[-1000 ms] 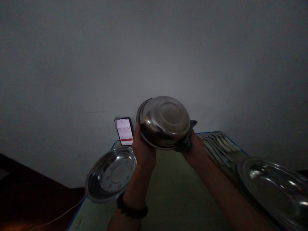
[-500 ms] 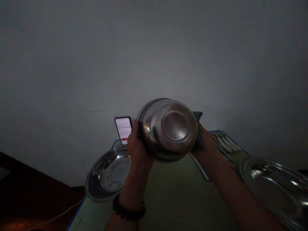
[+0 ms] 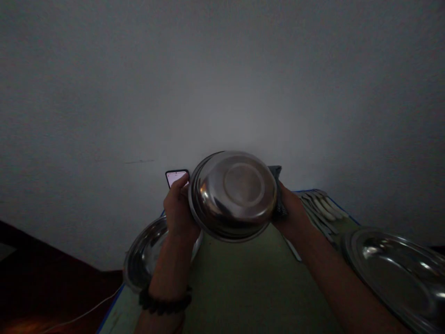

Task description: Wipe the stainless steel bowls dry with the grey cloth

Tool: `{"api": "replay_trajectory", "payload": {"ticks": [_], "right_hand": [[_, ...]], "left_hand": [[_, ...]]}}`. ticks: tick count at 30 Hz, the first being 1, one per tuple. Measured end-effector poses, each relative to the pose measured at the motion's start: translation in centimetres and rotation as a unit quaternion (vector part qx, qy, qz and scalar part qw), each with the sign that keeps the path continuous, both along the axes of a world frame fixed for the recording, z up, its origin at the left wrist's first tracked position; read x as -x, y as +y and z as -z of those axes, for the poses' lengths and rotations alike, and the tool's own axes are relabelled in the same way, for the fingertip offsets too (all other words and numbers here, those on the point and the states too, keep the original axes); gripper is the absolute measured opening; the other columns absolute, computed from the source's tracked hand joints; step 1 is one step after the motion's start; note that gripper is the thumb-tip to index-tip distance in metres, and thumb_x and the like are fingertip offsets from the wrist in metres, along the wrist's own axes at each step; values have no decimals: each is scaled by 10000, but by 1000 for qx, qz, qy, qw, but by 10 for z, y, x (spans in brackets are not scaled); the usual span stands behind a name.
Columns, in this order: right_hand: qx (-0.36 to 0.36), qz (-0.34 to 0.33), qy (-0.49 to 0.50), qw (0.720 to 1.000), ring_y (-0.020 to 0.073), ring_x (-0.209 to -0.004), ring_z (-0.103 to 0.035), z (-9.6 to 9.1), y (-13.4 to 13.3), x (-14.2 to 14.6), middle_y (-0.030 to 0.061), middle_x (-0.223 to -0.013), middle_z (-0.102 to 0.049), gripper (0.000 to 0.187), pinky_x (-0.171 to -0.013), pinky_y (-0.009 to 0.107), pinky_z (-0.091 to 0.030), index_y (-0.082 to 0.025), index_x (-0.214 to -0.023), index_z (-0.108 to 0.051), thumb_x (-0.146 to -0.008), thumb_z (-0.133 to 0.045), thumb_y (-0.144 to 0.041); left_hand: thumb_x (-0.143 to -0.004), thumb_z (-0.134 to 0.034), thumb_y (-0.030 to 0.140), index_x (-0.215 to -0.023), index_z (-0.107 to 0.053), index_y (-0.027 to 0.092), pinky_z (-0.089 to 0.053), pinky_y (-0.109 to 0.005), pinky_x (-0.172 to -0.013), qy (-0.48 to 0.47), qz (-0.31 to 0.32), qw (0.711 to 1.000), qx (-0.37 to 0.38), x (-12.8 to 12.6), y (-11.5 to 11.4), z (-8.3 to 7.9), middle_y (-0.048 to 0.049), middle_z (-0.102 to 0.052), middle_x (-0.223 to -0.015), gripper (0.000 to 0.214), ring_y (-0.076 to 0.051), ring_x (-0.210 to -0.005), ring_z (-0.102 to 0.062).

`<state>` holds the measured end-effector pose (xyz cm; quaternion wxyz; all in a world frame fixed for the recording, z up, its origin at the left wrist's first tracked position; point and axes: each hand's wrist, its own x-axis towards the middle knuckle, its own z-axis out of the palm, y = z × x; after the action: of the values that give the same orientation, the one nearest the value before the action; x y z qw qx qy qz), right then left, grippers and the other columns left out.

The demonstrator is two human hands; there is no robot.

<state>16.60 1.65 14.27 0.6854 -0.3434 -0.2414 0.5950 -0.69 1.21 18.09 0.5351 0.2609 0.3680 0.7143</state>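
A shiny steel bowl is held up above the table, tilted so that its round base faces me. My left hand grips its rim at the left, the thumb up and the other fingers hidden behind. On the opposite side my right hand is closed on a dark grey-green cloth pressed against the bowl. Most of that hand's fingers are out of sight behind the cloth and bowl.
A wide steel basin stands at the table's left, partly behind my left forearm. Another steel basin sits at the right. Several pieces of cutlery lie near the right edge. A phone leans on the wall behind the green table.
Both hands have shifted left with the bowl, which has turned slightly and dropped a little. My left hand now covers more of the phone and the left basin.
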Motion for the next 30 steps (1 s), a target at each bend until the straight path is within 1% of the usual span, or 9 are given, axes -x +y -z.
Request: {"api": "replay_trajectory", "payload": {"ticks": [3,8,14,17,20,23,26,28,30], "right_hand": [[-8,17,-38,999,199,-820,-640,-3,-1,-4,7,-726,-706,151,-768,314,-510,-210,-747,-703,-727,-690,-359],[1,54,-3,999,195,-864,-650,6,3,4,-4,-798,-717,213,-798,329,-521,-231,-797,-685,-755,-651,-437],[3,37,87,996,210,-988,-643,21,1,23,8,-940,-736,210,-826,348,-531,-224,-852,-692,-753,-643,-402],[8,6,90,996,205,-989,-646,22,0,26,16,-970,-738,217,-837,349,-532,-211,-885,-703,-751,-643,-371],[-3,19,81,997,195,-959,-654,16,1,18,11,-911,-742,173,-833,334,-534,-213,-824,-703,-761,-643,-363],[-3,46,70,996,186,-947,-658,7,4,5,-1,-878,-742,173,-832,314,-531,-222,-789,-698,-776,-638,-384],[21,70,49,996,181,-903,-664,-1,4,-5,-16,-819,-739,133,-791,287,-529,-223,-771,-697,-744,-678,-351],[30,67,14,997,191,-889,-666,-6,1,-6,-15,-780,-736,141,-765,286,-529,-218,-757,-696,-733,-688,-357],[27,62,-17,998,200,-906,-664,-8,-2,-4,-8,-782,-736,171,-770,295,-531,-213,-767,-697,-733,-684,-381]], "left_hand": [[-777,-590,437,-681,-672,173,-561,-355,-702,11,48,998,48,-1,0,-2,-45,-678,-600,293,-252,-763,-701],[-813,-602,329,-788,-673,213,-534,-266,-769,-63,-106,992,-3,-32,0,13,42,-679,-691,139,-155,-792,-678],[-848,-564,313,-824,-684,243,-489,-204,-854,-121,-225,967,-19,-56,-9,24,60,-712,-912,141,-141,-1095,-609],[-867,-496,348,-838,-679,262,-480,-236,-892,-94,-202,974,-37,-60,-9,27,61,-717,-931,204,-150,-1106,-605],[-837,-491,306,-754,-661,248,-507,-253,-804,-65,-165,984,-34,-52,-9,24,45,-697,-757,198,-149,-904,-663],[-783,-488,258,-648,-639,205,-523,-281,-669,-42,-21,999,0,-33,-10,9,14,-641,-597,209,-157,-662,-649],[-807,-462,360,-664,-675,157,-543,-342,-665,-21,93,995,29,-15,-11,-5,-47,-636,-565,328,-219,-668,-667],[-812,-503,396,-700,-685,154,-550,-357,-702,-20,77,996,37,-12,-9,-8,-48,-646,-582,324,-234,-705,-679],[-796,-579,364,-736,-682,170,-546,-340,-752,-29,7,999,33,-18,-6,-4,-22,-660,-617,228,-213,-728,-682]]}}
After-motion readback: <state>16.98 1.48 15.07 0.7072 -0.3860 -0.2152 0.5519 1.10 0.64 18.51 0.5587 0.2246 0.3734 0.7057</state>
